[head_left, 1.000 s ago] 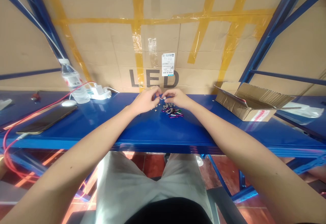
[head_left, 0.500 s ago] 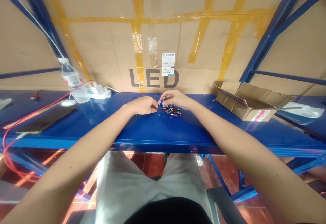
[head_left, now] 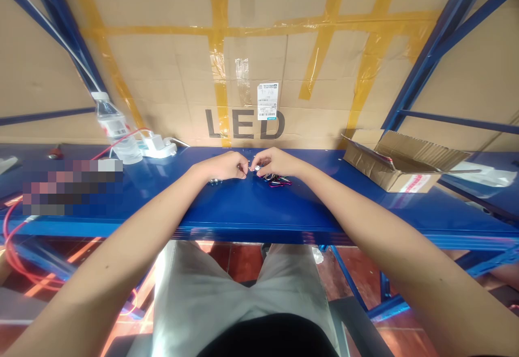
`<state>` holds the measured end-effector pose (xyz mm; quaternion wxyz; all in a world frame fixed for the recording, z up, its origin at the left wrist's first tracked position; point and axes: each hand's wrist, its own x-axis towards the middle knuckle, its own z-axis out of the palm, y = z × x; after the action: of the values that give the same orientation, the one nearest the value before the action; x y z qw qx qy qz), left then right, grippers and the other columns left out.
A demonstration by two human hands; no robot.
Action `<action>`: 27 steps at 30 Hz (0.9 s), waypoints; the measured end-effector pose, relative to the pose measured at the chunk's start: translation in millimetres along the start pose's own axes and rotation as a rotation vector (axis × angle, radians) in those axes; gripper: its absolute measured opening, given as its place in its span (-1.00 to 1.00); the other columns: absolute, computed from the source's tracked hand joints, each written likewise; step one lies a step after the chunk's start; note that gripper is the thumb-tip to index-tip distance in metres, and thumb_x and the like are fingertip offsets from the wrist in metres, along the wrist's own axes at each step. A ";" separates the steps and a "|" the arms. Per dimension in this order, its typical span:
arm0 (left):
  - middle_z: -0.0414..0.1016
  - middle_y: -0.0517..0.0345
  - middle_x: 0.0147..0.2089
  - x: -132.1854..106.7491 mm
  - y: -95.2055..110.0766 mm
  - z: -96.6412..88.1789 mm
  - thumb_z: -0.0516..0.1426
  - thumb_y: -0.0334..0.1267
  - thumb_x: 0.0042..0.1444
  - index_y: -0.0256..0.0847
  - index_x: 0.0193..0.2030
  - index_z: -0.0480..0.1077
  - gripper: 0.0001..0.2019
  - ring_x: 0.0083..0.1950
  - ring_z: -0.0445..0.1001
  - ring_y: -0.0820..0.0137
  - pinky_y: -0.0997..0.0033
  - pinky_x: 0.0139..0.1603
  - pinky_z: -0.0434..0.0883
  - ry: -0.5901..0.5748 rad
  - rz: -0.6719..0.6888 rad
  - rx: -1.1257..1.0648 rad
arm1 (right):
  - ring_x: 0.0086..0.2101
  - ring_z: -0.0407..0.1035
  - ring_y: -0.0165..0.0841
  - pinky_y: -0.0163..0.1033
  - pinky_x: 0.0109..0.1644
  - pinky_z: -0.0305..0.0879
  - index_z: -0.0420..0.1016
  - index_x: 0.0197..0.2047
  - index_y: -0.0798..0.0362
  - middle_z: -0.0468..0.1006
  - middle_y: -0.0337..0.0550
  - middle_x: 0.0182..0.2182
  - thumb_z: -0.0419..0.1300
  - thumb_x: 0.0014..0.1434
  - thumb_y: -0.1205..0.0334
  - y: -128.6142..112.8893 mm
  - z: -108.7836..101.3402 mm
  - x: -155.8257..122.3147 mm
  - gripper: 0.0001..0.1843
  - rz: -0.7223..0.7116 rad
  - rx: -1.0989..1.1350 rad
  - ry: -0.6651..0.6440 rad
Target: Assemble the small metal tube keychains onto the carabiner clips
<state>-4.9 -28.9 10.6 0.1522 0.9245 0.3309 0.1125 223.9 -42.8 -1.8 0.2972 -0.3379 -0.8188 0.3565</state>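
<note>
My left hand hovers just over the blue tabletop, thumb and forefinger pinched; whatever is between them is too small to make out. Beside it on the right, my right hand grips a small shiny silvery piece between thumb and fingers. The fingertips of both hands point at each other with a narrow gap between. Partly under my right hand lies a pile of coloured carabiners, purple-red ones showing at the front. Several small shiny metal bits lie below my left wrist, partly covered by it.
An open cardboard box stands at the right of the blue table. On the left are a water bottle, a white power strip and a red cable. A large taped carton closes off the back.
Half a second ago a blue piece showed at my right fingertips; now a silvery one shows there. My right hand has come down slightly, covering more of the carabiners. My left hand has shifted slightly left.
</note>
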 end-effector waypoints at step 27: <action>0.64 0.11 -0.27 -1.2 15.9 0.4 0.17 -0.24 0.14 -0.20 -0.21 0.55 -0.85 -0.31 0.53 0.35 0.37 -0.30 0.41 0.322 0.040 0.038 | -0.27 0.53 -0.29 -0.14 -0.06 0.46 0.65 -0.33 0.07 0.69 -0.18 -0.34 0.43 -0.15 0.33 2.3 0.6 0.4 -0.78 0.045 0.098 0.048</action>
<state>3.5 -41.5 15.8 0.0773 0.9036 0.3347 0.2558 224.0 -41.6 -3.8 0.3248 -0.3498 -0.7851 0.3947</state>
